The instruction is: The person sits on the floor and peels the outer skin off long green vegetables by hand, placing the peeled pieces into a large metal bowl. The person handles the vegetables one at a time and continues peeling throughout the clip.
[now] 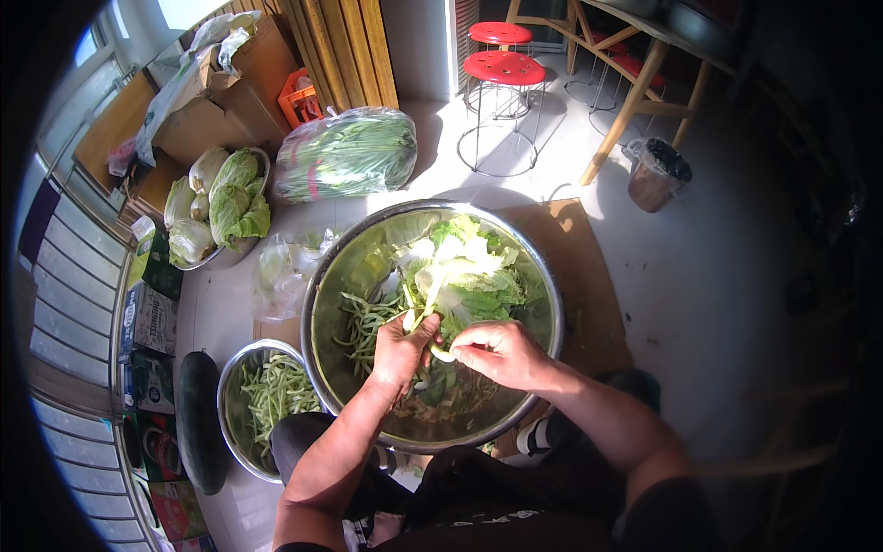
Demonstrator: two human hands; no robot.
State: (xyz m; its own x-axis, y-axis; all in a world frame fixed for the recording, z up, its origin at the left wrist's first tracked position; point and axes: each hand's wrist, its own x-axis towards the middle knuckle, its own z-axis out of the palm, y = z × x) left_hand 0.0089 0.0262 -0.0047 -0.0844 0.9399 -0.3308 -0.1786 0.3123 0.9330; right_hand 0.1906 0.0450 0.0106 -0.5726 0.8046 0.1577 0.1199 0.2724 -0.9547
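Observation:
Over a large steel basin, my left hand grips a few pale green beans, which stick out past its fingers. My right hand pinches the lower tip of one green bean between thumb and forefinger. Leafy cabbage, partly in glaring sunlight, fills the far side of the basin. A pile of green beans lies at its left. Loose leaf scraps cover the near part, partly hidden by my hands and forearms.
A smaller steel bowl of green beans stands at left, beside a long dark green gourd. Beyond are a basin of napa cabbages, bagged green stalks and cartons. Red stools and a bin stand farther off.

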